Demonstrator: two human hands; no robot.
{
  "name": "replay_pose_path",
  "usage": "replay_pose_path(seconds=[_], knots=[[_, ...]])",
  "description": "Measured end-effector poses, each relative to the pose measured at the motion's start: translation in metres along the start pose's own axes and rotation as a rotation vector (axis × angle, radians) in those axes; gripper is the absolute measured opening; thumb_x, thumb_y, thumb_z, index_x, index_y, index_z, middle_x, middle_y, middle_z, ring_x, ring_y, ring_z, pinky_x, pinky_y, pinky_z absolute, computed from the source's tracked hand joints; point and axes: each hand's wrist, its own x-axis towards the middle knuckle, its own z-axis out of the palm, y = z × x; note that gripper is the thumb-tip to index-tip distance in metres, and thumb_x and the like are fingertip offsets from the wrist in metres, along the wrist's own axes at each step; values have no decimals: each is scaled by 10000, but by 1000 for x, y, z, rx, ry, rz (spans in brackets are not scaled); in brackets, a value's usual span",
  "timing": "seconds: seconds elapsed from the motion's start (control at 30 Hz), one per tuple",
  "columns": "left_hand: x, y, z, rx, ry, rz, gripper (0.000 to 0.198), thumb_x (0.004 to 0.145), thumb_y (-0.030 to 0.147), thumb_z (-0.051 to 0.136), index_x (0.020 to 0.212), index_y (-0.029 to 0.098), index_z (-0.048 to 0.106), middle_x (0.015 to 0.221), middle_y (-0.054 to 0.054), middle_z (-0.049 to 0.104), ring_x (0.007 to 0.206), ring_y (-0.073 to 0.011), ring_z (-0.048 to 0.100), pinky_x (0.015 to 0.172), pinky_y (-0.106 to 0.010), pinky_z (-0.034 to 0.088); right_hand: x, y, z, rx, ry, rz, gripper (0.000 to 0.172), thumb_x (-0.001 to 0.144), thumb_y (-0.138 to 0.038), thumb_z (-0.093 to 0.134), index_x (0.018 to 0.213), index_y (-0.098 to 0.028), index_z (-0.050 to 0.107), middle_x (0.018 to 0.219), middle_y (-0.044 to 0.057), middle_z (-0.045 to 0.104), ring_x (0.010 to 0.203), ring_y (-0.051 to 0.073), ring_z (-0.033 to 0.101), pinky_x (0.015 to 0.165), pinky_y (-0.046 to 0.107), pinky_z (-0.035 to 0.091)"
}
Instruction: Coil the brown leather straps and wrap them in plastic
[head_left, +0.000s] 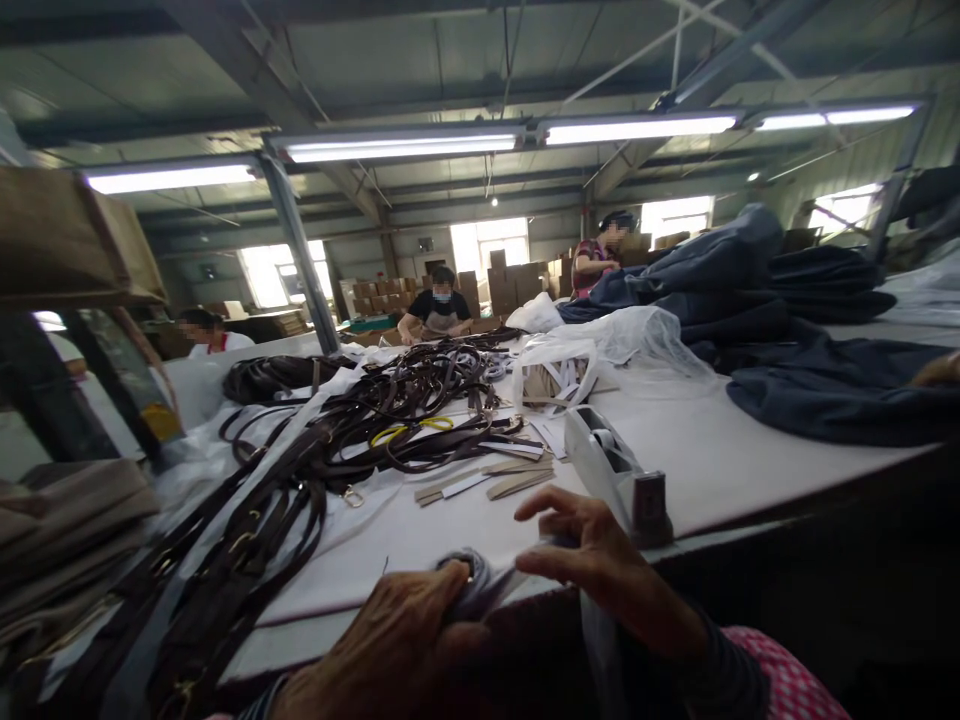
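At the table's front edge, my left hand [397, 635] is closed on a small wrapped bundle [476, 580] with a dark, shiny part at its top. Just to the right, my right hand [592, 550] has its thumb and a finger on a pale, thin wrap that runs from the bundle; its other fingers are bent above. Behind my right hand stands a grey tape dispenser [600, 450]. Beyond the bundle lie beige and white strips [517, 475] on the white table [720, 450].
Dark straps [420, 390] with metal clasps heap over the left and middle. Clear plastic bags [637, 350] and dark blue fabric [832, 385] lie to the right. Several people are farther back, one in a mask [442, 296]. A brown box [67, 240] is at upper left.
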Motion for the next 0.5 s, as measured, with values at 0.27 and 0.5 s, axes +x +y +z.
replay_pose_path(seconds=[0.27,0.5], knots=[[37,35,-12,-1184,57,-468,428,967,531,624,805,137,663,565,-2,592,431,-85,457,439,-192,374,-1,38,74,-157,330,-326,406,1093,-474,363,1313,-264,631,1223,77,694,1090,227,660,934,310,524],[75,56,-35,-1298,449,-270,342,918,420,725,1005,89,728,744,-39,693,549,-90,566,552,-191,468,-14,61,114,-122,288,-167,661,1014,-711,352,1156,-175,712,652,65,655,493,186,555,527,314,471]])
